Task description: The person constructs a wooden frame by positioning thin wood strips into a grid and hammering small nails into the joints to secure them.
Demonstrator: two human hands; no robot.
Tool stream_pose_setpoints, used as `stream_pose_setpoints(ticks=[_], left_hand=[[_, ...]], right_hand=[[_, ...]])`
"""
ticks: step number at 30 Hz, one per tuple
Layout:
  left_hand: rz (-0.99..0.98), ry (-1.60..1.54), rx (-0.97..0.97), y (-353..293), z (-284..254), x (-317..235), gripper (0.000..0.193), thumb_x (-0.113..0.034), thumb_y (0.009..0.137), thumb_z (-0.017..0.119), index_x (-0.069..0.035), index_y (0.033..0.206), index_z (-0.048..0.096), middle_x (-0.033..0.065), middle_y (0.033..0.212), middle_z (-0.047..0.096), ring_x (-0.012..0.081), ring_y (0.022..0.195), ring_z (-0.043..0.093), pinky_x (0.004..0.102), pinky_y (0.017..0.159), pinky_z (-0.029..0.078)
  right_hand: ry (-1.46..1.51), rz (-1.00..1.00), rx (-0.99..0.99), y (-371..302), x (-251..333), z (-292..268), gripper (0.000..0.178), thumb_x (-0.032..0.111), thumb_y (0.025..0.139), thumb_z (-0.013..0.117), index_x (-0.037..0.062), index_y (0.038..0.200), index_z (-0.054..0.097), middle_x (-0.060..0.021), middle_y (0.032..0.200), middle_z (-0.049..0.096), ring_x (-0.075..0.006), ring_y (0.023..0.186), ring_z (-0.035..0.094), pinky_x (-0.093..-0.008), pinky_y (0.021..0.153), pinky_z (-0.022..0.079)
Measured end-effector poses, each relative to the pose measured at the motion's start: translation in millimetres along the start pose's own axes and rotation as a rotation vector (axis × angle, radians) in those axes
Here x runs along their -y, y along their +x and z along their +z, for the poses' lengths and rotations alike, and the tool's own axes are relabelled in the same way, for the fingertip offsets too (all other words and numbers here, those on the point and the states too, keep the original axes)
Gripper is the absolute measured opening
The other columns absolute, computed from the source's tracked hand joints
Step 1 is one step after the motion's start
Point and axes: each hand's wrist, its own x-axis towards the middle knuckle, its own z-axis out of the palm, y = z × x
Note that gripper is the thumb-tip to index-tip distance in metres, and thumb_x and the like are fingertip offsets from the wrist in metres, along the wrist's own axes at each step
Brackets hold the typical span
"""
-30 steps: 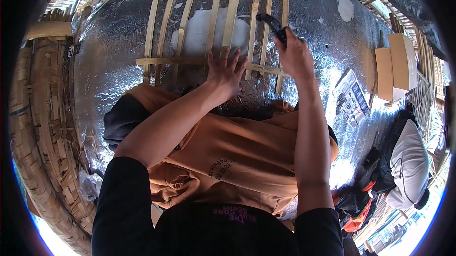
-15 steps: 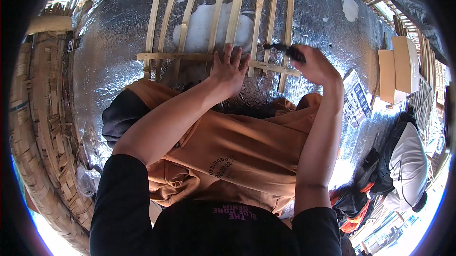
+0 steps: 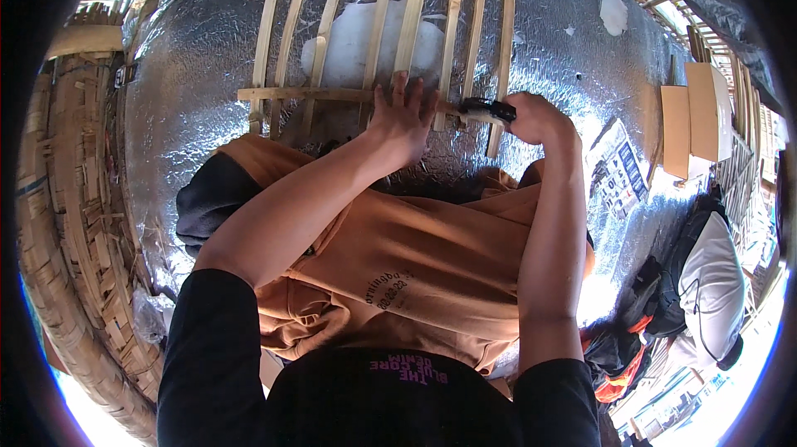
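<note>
Several long bamboo slats point(image 3: 453, 15) lie side by side, running away from me. A bamboo crosspiece point(image 3: 290, 94) passes over them near their close ends. My left hand point(image 3: 403, 125) rests on the crosspiece and the slats around the middle, fingers spread. To its right, my right hand point(image 3: 538, 119) is closed round a dark, black-handled hand tool point(image 3: 488, 108). The tool's head is down at the crosspiece, right of my left hand, and covers part of it. Its exact kind cannot be made out.
Silvery foil sheeting point(image 3: 548, 40) spreads beneath the slats. An orange-brown sweatshirt point(image 3: 440, 248) covers my lap. Woven bamboo point(image 3: 79, 198) stands at the left. On the right are a cardboard box point(image 3: 706, 111), a printed sheet point(image 3: 618, 169) and a white cushion-like bundle point(image 3: 714, 289).
My right hand has come a little nearer and left, bringing the tool's head down from above the crosspiece onto it. My left hand stays in about the same place.
</note>
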Motion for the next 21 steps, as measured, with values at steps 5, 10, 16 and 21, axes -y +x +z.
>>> stream_pose_setpoints(ticks=[5, 10, 16, 21], left_hand=[[-0.004, 0.068, -0.02, -0.6, 4.4, -2.7, 0.093, -0.048, 0.091, 0.065, -0.004, 0.159, 0.018, 0.0256, 0.164, 0.017, 0.0496, 0.151, 0.01, 0.0699, 0.115, 0.023], [0.0, 0.037, -0.051, 0.7, 7.2, -2.2, 0.093, -0.047, 0.091, 0.066, -0.005, 0.159, 0.018, 0.0263, 0.162, 0.02, 0.0513, 0.15, 0.011, 0.0689, 0.115, 0.024], [0.011, 0.049, -0.041, 0.1, 4.5, -0.4, 0.091, -0.044, 0.092, 0.066, -0.005, 0.159, 0.019, 0.0266, 0.162, 0.021, 0.0517, 0.15, 0.013, 0.069, 0.114, 0.026], [0.006, 0.077, -0.067, -0.6, 2.9, -3.3, 0.089, -0.046, 0.092, 0.064, -0.005, 0.158, 0.021, 0.025, 0.162, 0.023, 0.0513, 0.149, 0.014, 0.0691, 0.115, 0.023]], right_hand=[[0.095, -0.027, -0.167, -24.1, -21.4, -16.1, 0.041, 0.005, 0.084, 0.07, 0.0147, 0.124, 0.069, -0.0144, 0.114, 0.072, -0.0271, 0.103, 0.07, -0.0391, 0.092, 0.053], [0.167, 0.023, -0.034, -17.0, -5.6, -14.1, 0.042, 0.008, 0.085, 0.068, 0.0147, 0.126, 0.068, -0.0133, 0.111, 0.072, -0.0254, 0.103, 0.07, -0.0395, 0.091, 0.053], [-0.12, -0.031, -0.062, -2.3, -29.8, -4.7, 0.031, 0.005, 0.083, 0.07, 0.0107, 0.113, 0.071, -0.0147, 0.092, 0.072, -0.0267, 0.084, 0.069, -0.0408, 0.076, 0.052], [0.072, -0.129, -0.353, -28.7, -12.4, -13.3, 0.022, 0.012, 0.089, 0.072, 0.0033, 0.109, 0.067, -0.014, 0.09, 0.07, -0.0254, 0.08, 0.067, -0.0404, 0.075, 0.049]])
